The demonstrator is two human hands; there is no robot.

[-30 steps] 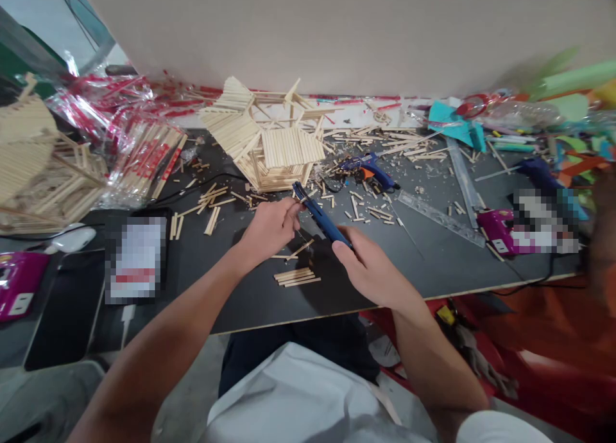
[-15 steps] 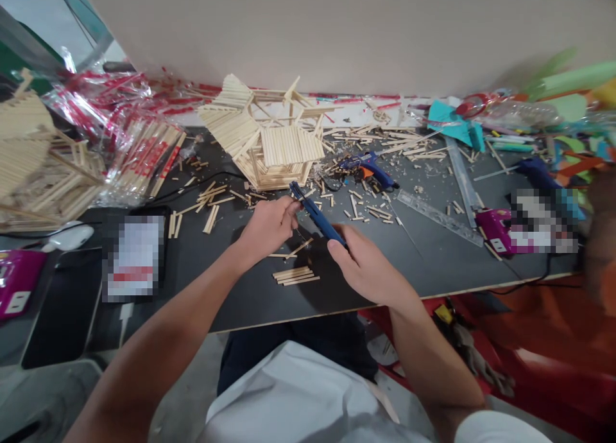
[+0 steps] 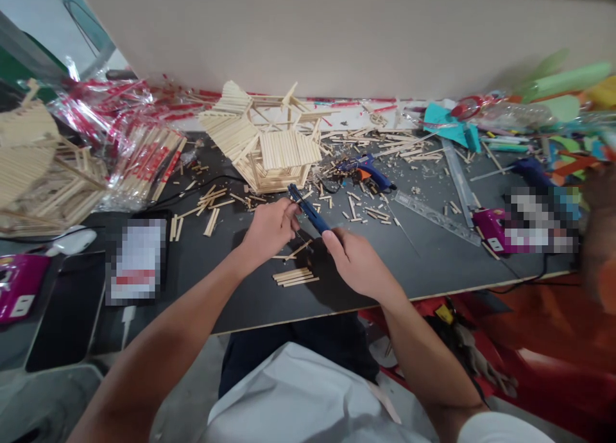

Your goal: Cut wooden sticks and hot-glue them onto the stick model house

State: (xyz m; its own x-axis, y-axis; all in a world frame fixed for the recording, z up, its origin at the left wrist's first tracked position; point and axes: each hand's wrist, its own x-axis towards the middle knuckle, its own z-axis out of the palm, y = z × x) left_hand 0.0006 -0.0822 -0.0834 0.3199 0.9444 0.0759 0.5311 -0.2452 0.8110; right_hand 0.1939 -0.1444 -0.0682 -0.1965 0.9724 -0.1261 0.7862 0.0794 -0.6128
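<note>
The person's right hand (image 3: 359,263) is hovering over the near middle of the dark surface (image 3: 447,263), its grip grasping the lower end of a blue-handled cutter (image 3: 308,210). The cutter is lying slantwise in the air, its head pointing up and to the left, away from the person. The left hand (image 3: 269,228) is meeting that head. Its grip is clenching, with fingertips (image 3: 290,207) pressing together at the tool's tip, but whatever they are pinching is too small to tell.

A single loose stick (image 3: 298,249) is lying on the surface just below and between the two hands. A small pile of cut sticks (image 3: 296,277) is resting side by side nearer the person. Beyond the hands, a stick-built house model (image 3: 262,147) is standing close to the wall, with offcuts scattering around it. To its right a blue glue gun (image 3: 368,167) is lying on its side, and a clear ruler (image 3: 433,215) is lying slantwise between the gun and a purple device (image 3: 491,231). At the left, wrapped bundles of chopsticks (image 3: 144,154) are leaning beside a second stick model (image 3: 38,167).
</note>
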